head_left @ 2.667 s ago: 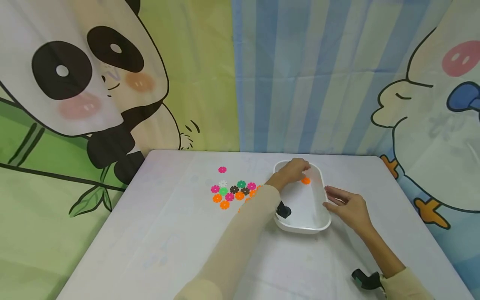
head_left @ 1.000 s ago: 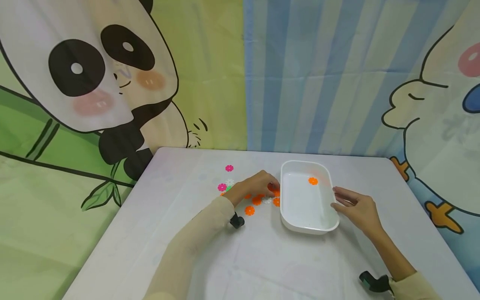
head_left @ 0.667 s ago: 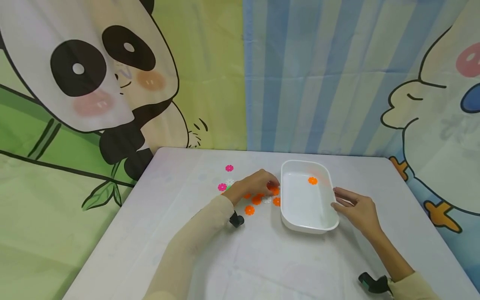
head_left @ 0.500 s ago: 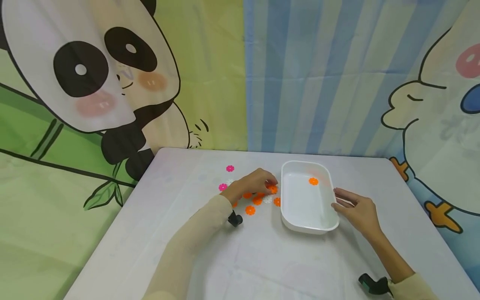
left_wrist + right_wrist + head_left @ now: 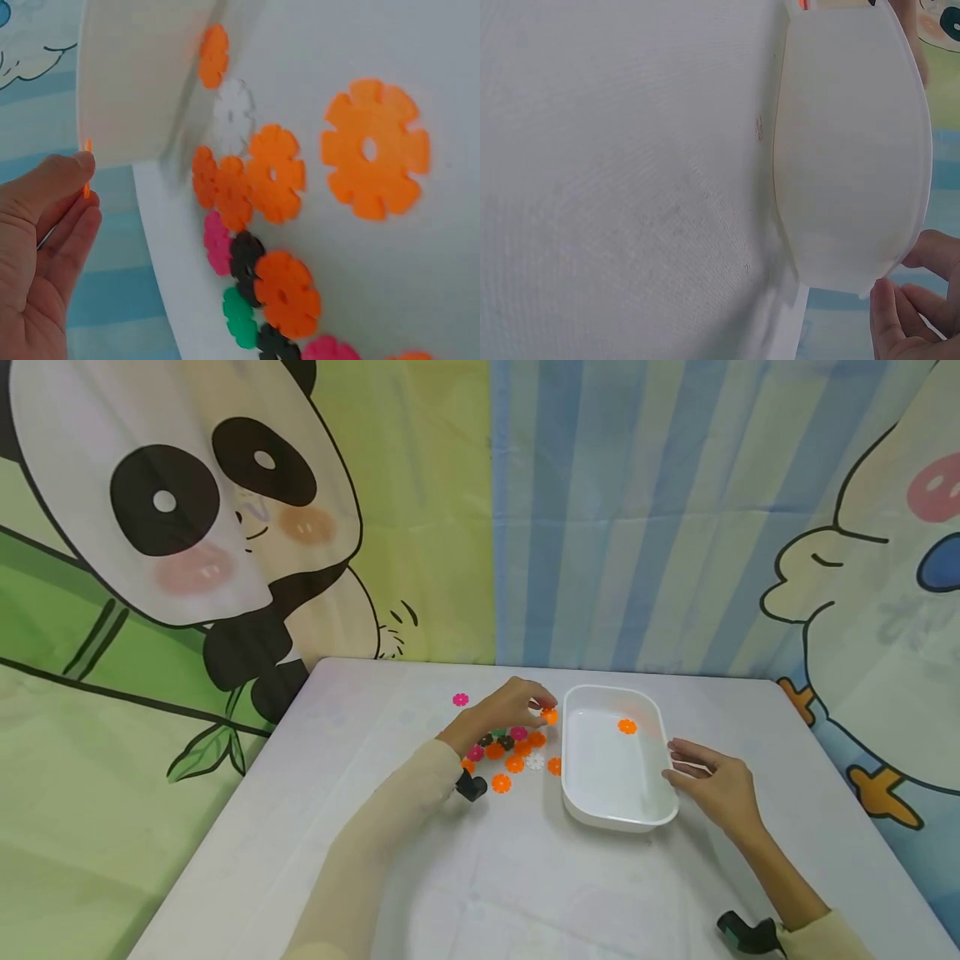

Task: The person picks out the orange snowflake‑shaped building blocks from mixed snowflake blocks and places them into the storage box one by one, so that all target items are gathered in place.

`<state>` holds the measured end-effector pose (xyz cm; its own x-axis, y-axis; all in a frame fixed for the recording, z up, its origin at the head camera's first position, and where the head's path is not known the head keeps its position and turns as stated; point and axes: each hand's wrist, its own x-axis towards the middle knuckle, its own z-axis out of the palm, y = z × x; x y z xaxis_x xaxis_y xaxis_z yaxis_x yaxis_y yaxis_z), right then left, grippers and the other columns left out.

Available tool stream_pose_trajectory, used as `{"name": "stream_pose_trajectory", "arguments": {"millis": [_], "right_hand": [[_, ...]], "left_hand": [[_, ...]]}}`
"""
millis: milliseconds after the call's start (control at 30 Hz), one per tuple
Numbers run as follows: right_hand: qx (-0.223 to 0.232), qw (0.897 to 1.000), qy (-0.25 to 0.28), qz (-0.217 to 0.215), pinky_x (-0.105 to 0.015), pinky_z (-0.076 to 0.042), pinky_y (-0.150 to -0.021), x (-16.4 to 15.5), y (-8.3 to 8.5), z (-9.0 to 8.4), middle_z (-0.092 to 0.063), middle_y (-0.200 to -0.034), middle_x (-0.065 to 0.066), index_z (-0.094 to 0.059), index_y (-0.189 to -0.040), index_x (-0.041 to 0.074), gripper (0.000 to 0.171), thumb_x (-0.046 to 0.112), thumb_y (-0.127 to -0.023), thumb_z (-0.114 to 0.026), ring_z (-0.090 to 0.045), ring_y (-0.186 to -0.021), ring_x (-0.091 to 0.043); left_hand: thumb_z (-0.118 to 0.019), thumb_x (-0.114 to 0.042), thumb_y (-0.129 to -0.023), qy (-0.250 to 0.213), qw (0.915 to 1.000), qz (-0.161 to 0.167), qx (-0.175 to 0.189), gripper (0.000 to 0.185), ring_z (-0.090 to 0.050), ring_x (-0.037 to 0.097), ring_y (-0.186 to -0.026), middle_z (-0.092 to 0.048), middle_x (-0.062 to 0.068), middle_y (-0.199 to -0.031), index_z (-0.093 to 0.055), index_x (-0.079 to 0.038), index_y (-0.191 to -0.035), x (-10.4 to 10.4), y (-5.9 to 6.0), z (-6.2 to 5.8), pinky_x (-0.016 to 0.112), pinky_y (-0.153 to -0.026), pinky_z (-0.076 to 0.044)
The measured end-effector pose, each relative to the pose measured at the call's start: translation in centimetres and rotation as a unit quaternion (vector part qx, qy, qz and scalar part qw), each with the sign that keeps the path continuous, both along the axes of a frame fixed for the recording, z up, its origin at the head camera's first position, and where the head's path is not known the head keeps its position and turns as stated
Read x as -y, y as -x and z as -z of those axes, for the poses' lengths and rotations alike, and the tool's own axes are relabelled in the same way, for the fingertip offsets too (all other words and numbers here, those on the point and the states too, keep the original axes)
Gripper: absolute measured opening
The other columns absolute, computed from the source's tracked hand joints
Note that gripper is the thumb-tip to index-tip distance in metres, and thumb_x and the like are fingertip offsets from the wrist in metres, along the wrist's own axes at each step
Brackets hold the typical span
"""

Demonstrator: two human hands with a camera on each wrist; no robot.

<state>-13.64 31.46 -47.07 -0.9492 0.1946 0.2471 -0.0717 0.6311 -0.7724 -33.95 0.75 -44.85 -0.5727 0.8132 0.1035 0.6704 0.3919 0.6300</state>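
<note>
In the head view my left hand (image 5: 510, 703) is raised over the table, left of the white plastic tray (image 5: 618, 822). Between its thumb and fingertips it pinches an orange flower-shaped plastic disc (image 5: 550, 717), which appears edge-on in the left wrist view (image 5: 88, 169). My right hand (image 5: 712, 781) holds the tray's right rim, the thumb at the rim and the fingers against the outer side. One orange disc (image 5: 627, 727) shows inside the tray, toward the back. Loose discs lie below my left hand, among them a white disc (image 5: 535, 762) and an orange disc (image 5: 501, 783).
A pink disc (image 5: 461, 700) lies apart behind the left hand. My left forearm and hand hide part of the pile. A black wrist camera (image 5: 472, 787) sits at the left cuff, another black camera (image 5: 746, 932) at the right. A printed curtain (image 5: 420, 527) hangs behind the table.
My left hand left the tray, went down to the loose discs, and now has risen slightly with an orange disc in its fingertips. The right hand has stayed at the tray's rim.
</note>
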Motion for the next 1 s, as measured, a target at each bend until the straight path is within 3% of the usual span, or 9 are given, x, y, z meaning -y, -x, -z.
{"name": "stream_pose_trajectory", "arguments": {"millis": [167,367,567,1000], "right_hand": [[0.001,1.000,0.001,0.001,-0.013,-0.049,-0.076,-0.1,0.0,0.0,-0.064,-0.122,-0.020,-0.060,-0.129,-0.002,0.053,0.015,-0.082,-0.079,-0.065,-0.104,-0.035],[0.003,1.000,0.002,-0.003,-0.013,-0.049,-0.077,-0.1,0.0,0.0,-0.065,-0.121,-0.021,-0.060,-0.130,-0.003,0.054,0.015,-0.083,-0.079,-0.065,-0.104,-0.036],[0.006,1.000,0.010,-0.005,-0.014,-0.049,-0.077,-0.1,0.0,0.0,-0.064,-0.121,-0.021,-0.059,-0.130,-0.003,0.054,0.015,-0.083,-0.079,-0.065,-0.104,-0.036],[0.016,1.000,0.012,0.001,-0.014,-0.049,-0.077,-0.1,0.2,0.0,-0.063,-0.123,-0.021,-0.059,-0.131,-0.002,0.054,0.016,-0.083,-0.078,-0.065,-0.105,-0.035]], "left_hand": [[-0.073,-0.008,-0.086,-0.029,0.9995,-0.005,-0.010,0.031,-0.062,0.012,-0.104,-0.067,0.003,-0.112,-0.070,-0.004,-0.116,-1.0,-0.1,-0.6,0.027,-0.089,-0.052],[-0.075,-0.010,-0.085,-0.037,0.9991,-0.015,-0.013,0.033,-0.063,0.009,-0.102,-0.068,0.000,-0.111,-0.069,-0.006,-0.117,-2.6,-0.1,-0.9,0.017,-0.086,-0.049],[-0.074,-0.008,-0.086,-0.048,0.9986,0.004,-0.019,0.031,-0.063,0.009,-0.102,-0.068,0.003,-0.111,-0.070,-0.004,-0.116,-4.6,-0.8,-1.2,0.013,-0.085,-0.048],[-0.072,-0.004,-0.086,-0.051,0.9975,0.049,-0.001,0.032,-0.061,0.007,-0.102,-0.068,0.004,-0.114,-0.068,0.000,-0.118,-8.2,-1.6,-0.3,0.011,-0.085,-0.047]]}}
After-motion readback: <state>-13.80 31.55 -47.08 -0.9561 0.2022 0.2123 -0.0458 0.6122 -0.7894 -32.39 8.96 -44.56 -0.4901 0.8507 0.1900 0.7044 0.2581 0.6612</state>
